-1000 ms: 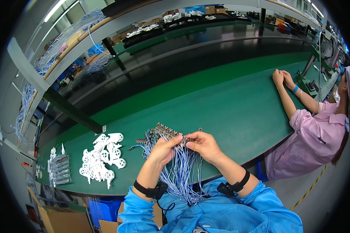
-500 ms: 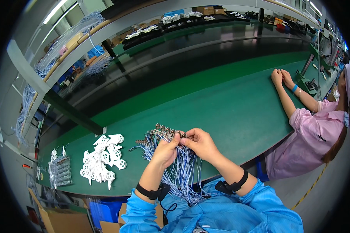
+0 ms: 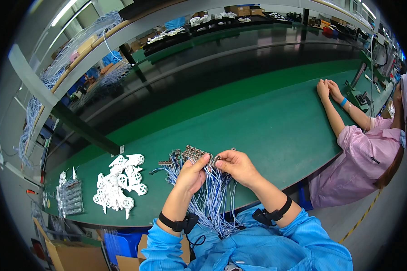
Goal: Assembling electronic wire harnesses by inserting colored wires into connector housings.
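A thick bundle of thin blue and white wires (image 3: 215,194) hangs over the near table edge toward my lap. Small round brownish-silver metal parts (image 3: 193,152) cluster at its upper end. My left hand (image 3: 192,176) is closed on the bundle just below these parts, thumb on top. Beside it, my right hand (image 3: 237,167) pinches with thumb and forefinger at one small metal part on a wire end; the fingers partly hide it. More wire ends with metal tips fan out on the table left of my left hand.
White plastic parts (image 3: 117,185) lie in a pile on the green table (image 3: 276,131), left of my hands. Farther left is a stack of clear-wrapped parts (image 3: 71,198). A shelf post (image 3: 86,128) rises behind them. At right, a co-worker in pink (image 3: 357,158) rests both forearms on the table.
My right hand has moved slightly right, away from my left hand, opening a small gap between the fingertips. My left hand stays on the bundle.
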Tool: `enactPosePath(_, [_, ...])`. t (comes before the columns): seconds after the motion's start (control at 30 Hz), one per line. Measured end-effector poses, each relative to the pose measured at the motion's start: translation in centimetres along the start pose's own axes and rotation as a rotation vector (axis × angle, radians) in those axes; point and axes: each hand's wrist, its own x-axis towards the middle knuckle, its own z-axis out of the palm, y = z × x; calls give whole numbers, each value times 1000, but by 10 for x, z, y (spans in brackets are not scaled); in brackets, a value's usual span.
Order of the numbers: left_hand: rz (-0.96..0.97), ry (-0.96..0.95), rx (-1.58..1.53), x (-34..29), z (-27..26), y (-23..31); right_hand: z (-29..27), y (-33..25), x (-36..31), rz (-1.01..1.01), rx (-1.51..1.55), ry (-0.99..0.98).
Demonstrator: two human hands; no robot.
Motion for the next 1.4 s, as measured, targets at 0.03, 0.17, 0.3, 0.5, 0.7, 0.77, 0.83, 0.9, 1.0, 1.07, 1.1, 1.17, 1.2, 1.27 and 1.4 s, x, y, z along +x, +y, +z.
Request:
enactPosePath(0.03, [39, 5, 29, 1, -2, 0, -5, -1, 1, 14, -135, 49])
enactPosePath(0.17, [111, -5, 88, -5, 5, 3, 9, -11, -8, -248, -598, 262])
enactPosePath(0.3, [74, -58, 90, -7, 7, -4, 22, -14, -3, -140, -257, 138])
enactPosePath(0.5, [133, -34, 95, -11, 11, -4, 20, -6, 3, -49, 26, 125])
enactPosePath(0.7, [137, -5, 105, -6, 1, 3, 17, -4, -2, -51, 44, 64])
enactPosePath(0.77, [99, 8, 61, -7, 6, 4, 15, -1, -4, -71, 101, 26])
enactPosePath(0.83, [84, 37, 23, -9, 19, 8, 10, 0, 0, -38, 26, 75])
enactPosePath(0.9, [152, 63, 53, -8, 13, 4, 3, 0, 2, -48, -221, 162])
enactPosePath(1.0, [164, 65, 73, -6, 9, 0, 16, -7, -2, -344, -665, 360])
enactPosePath(1.07, [155, 28, 71, -8, 10, -1, 19, -15, -1, -294, -549, 206])
enactPosePath(1.1, [126, 59, 68, -10, 16, -1, 23, -24, -2, -171, -412, 138])
enactPosePath(1.17, [105, 35, 47, -9, 11, -3, 25, -19, 2, -70, -139, 79])
enactPosePath(1.2, [95, 24, 37, -9, 9, -3, 24, -18, 3, -75, -137, 80])
enactPosePath(1.27, [124, 39, 24, -9, 13, -2, 20, -15, 3, -80, -136, 79])
enactPosePath(1.4, [136, 6, 23, -6, 9, -1, 18, -12, 4, -55, -148, 83])
